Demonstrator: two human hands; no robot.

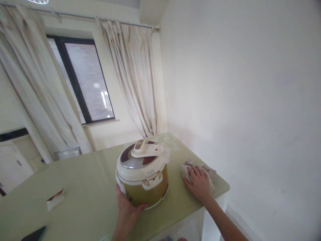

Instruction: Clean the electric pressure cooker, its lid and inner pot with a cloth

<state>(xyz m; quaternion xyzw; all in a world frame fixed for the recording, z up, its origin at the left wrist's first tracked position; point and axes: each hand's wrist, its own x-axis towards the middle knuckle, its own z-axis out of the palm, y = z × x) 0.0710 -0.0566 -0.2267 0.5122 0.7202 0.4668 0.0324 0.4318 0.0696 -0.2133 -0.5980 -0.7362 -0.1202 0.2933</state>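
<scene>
On the green tabletop I see a rice cooker, a left hand at its seven o'clock with fingers spread against its side, and at its three o'clock a right hand, fingers loosely spread over a crumpled cloth.

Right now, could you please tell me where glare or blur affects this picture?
Head view: bright patches, apparently reflections, on the window glass; head view: a pale sheen on the rice cooker's lid; head view: softness overall, with the small white item at left blurred.
</scene>
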